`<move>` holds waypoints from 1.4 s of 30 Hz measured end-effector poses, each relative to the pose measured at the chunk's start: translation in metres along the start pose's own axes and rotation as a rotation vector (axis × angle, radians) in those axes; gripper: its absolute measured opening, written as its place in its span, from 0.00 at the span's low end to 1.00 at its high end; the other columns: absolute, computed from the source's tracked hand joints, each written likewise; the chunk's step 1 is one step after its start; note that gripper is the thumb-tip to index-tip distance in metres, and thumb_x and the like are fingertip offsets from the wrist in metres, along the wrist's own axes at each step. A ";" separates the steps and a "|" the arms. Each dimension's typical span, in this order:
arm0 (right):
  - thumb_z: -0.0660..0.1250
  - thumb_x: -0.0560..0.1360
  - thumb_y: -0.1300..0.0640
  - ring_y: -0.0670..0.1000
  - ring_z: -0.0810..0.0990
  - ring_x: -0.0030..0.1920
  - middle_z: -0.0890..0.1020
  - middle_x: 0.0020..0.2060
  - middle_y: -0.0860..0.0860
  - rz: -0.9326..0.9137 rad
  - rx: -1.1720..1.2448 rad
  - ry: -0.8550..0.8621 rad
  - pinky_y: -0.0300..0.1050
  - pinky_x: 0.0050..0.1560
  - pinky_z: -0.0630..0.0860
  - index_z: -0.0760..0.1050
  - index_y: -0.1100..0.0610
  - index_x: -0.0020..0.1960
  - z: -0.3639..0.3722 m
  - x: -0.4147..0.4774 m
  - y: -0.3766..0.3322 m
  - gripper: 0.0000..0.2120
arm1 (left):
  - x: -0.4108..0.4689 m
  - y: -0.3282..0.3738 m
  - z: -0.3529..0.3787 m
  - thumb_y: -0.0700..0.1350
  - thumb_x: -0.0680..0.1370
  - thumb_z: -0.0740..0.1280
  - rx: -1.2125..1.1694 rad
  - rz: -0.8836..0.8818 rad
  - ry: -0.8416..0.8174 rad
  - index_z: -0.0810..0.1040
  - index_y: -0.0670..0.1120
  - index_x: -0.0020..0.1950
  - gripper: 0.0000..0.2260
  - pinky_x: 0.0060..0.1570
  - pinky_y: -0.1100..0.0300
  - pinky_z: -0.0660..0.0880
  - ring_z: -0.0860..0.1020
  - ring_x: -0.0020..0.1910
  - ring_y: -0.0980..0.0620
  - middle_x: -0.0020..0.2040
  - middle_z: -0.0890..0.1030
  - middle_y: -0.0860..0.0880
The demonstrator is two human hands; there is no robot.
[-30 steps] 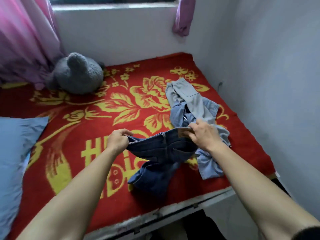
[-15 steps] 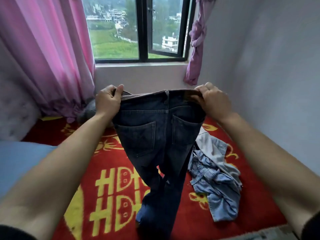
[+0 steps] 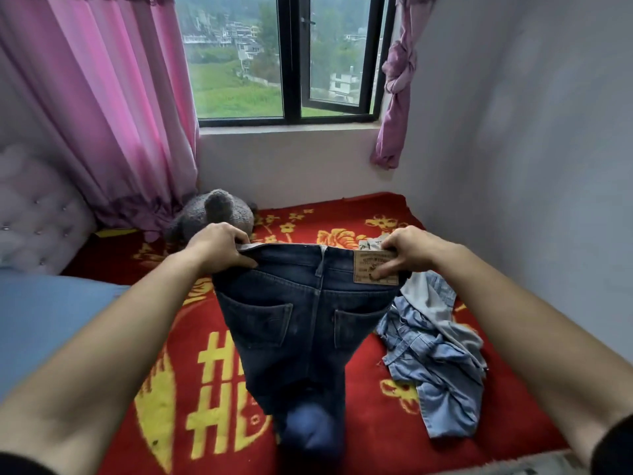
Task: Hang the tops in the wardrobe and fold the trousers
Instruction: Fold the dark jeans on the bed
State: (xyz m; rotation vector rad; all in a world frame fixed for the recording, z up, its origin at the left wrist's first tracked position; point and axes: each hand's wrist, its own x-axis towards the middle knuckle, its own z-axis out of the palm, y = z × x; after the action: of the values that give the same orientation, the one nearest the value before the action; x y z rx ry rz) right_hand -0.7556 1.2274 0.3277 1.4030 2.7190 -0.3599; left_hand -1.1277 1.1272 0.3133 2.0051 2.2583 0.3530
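Black-framed window (image 3: 291,60), daylight in. Pink curtain (image 3: 102,108) left of it, knotted curtain (image 3: 394,87) right, pale wall (image 3: 531,132) beyond. Below window: red-yellow blanket (image 3: 376,423), grey plush toy (image 3: 215,214); tufted headboard (image 3: 37,214) lower left.

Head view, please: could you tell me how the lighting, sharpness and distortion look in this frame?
In the head view, soft daylight comes from the window, with no glare or hard shadows; the dark blue jeans are sharp at the waistband patch and blurred at the leg ends; the wide angle stretches the forearms near the lower corners.
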 end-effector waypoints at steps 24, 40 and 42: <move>0.61 0.78 0.61 0.54 0.74 0.63 0.72 0.64 0.52 -0.235 -0.386 0.037 0.53 0.54 0.78 0.67 0.45 0.72 0.117 -0.014 -0.014 0.24 | -0.054 0.009 0.091 0.42 0.74 0.65 0.427 0.231 -0.026 0.75 0.56 0.55 0.13 0.47 0.54 0.70 0.72 0.57 0.48 0.56 0.72 0.50; 0.64 0.77 0.49 0.57 0.70 0.67 0.67 0.68 0.55 -0.155 -0.200 0.136 0.52 0.62 0.75 0.63 0.61 0.75 0.131 -0.017 -0.009 0.30 | -0.068 -0.002 0.119 0.47 0.73 0.66 0.247 -0.001 -0.350 0.69 0.58 0.71 0.26 0.52 0.54 0.75 0.73 0.62 0.51 0.67 0.70 0.56; 0.65 0.76 0.42 0.55 0.72 0.66 0.69 0.68 0.54 -0.115 -0.121 0.163 0.51 0.63 0.74 0.65 0.60 0.75 0.132 -0.020 -0.005 0.34 | -0.072 -0.005 0.125 0.59 0.72 0.68 0.212 -0.029 -0.191 0.71 0.55 0.71 0.27 0.54 0.54 0.75 0.73 0.63 0.52 0.69 0.72 0.57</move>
State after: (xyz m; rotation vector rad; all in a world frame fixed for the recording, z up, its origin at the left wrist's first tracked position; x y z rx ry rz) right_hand -0.7547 1.1778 0.2038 1.3026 2.9030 -0.0882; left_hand -1.0949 1.0690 0.1857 1.9991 2.2831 -0.0822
